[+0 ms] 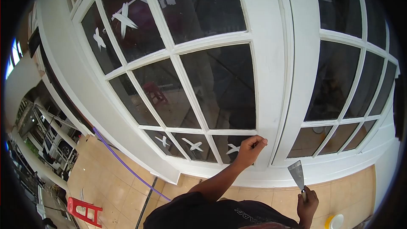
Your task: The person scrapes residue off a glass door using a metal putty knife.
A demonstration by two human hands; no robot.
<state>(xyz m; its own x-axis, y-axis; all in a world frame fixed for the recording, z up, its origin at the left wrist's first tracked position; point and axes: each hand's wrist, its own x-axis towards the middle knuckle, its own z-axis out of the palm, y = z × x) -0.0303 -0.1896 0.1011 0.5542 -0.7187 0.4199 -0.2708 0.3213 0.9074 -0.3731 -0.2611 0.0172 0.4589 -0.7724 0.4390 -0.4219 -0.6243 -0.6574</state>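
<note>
My right hand (308, 203) is wrapped around the handle of a putty knife (296, 173), its wide grey blade angled up and away from me in front of the white door's base. My left hand (253, 145) is raised at the lower part of the white door frame (271, 101), fingers curled and pressed together. I cannot tell whether a small thing is pinched in them. Beside this hand is a lower glass pane with a white X mark (233, 148), partly hidden by the hand.
More white X marks (124, 20) show on other panes. A second paned door leaf (301, 101) stands at right. On the tiled floor (114, 182) are a red plastic stool (86, 212) at left, a purple hose (127, 167) and a yellow tub with a white lid (336, 221).
</note>
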